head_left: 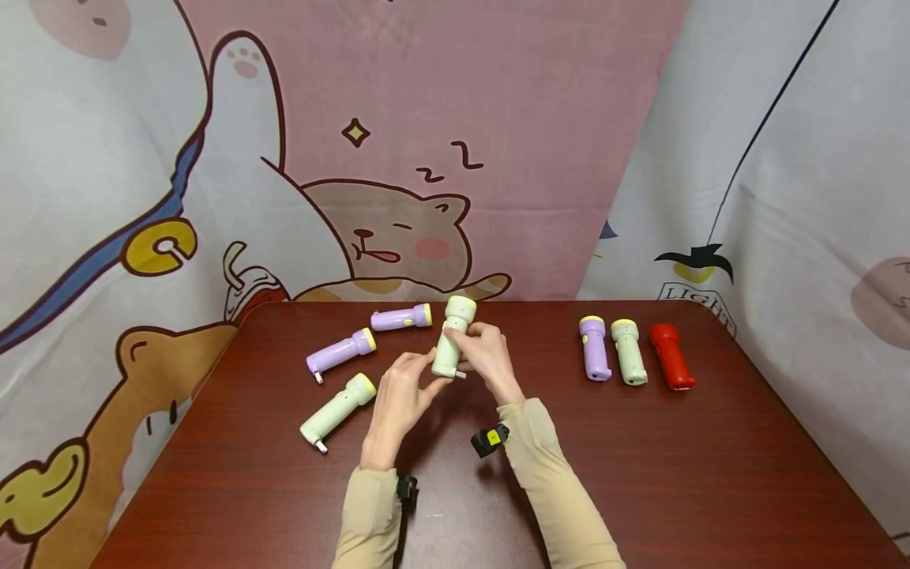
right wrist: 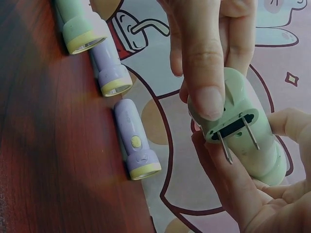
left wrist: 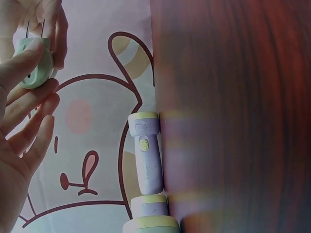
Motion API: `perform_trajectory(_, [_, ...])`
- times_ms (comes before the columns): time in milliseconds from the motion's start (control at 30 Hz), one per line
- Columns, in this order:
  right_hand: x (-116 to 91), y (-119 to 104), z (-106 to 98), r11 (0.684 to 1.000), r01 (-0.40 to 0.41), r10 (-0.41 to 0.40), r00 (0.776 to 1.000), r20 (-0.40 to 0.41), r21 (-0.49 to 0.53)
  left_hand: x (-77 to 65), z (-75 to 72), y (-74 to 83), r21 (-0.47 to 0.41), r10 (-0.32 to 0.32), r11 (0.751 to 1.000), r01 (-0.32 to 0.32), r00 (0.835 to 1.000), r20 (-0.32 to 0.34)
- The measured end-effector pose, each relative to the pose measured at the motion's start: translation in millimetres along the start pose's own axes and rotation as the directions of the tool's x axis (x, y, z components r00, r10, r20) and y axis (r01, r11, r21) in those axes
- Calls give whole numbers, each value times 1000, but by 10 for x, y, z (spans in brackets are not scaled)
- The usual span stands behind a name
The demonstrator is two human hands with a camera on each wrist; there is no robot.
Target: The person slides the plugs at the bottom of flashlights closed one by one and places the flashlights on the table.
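Note:
A pale green flashlight [head_left: 449, 353] with a yellow rim is held up off the table between both hands, its head pointing to the back. Two metal plug prongs [right wrist: 251, 132] stick out from its tail end. My right hand [head_left: 489, 357] grips the barrel, thumb on the near side. At the tail my left hand [head_left: 400, 393] pinches the flashlight, with the thumb [right wrist: 209, 99] next to the plug and the fingers underneath. In the left wrist view the same flashlight [left wrist: 43, 68] shows end-on, prongs toward the right hand.
Left of the hands lie two purple flashlights [head_left: 401, 318] and a green flashlight [head_left: 334, 411]; the green and one purple have plugs sticking out. On the right a purple flashlight [head_left: 594, 348], a green flashlight [head_left: 629, 352] and a red flashlight [head_left: 671, 356] form a row. A printed cloth [head_left: 540, 158] hangs behind the table [head_left: 640, 474].

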State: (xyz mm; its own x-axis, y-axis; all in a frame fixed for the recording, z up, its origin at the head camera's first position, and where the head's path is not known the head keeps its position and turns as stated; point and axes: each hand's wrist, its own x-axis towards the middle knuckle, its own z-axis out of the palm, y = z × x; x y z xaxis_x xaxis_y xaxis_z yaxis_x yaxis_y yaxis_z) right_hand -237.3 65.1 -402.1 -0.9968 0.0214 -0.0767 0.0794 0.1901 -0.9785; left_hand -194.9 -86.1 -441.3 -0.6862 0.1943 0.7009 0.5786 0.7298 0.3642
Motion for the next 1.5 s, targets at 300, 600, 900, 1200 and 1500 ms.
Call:
perform_trajectory(300, [9, 19, -10, 1000, -5, 5, 1000, 6, 0, 16, 1, -1, 0, -12, 1000, 12, 1000, 24])
perform_trajectory(600, [25, 32, -14, 1000, -6, 6, 1000, 3, 9, 28, -5, 10, 9, -19, 1000, 19, 999, 45])
perform_trajectory(900, [27, 21, -11, 1000, -5, 5, 1000, -4, -20, 22, 0, 9, 13, -23, 1000, 23, 999, 48])
perform_trajectory(1200, [27, 19, -16, 1000, -7, 7, 1000, 0, -20, 13, 3, 6, 14, -26, 1000, 25, 998, 51])
perform_trajectory(1500, [23, 21, -21, 1000, -11, 11, 1000, 8, -9, 17, -10, 0, 0, -31, 1000, 31, 997, 72])
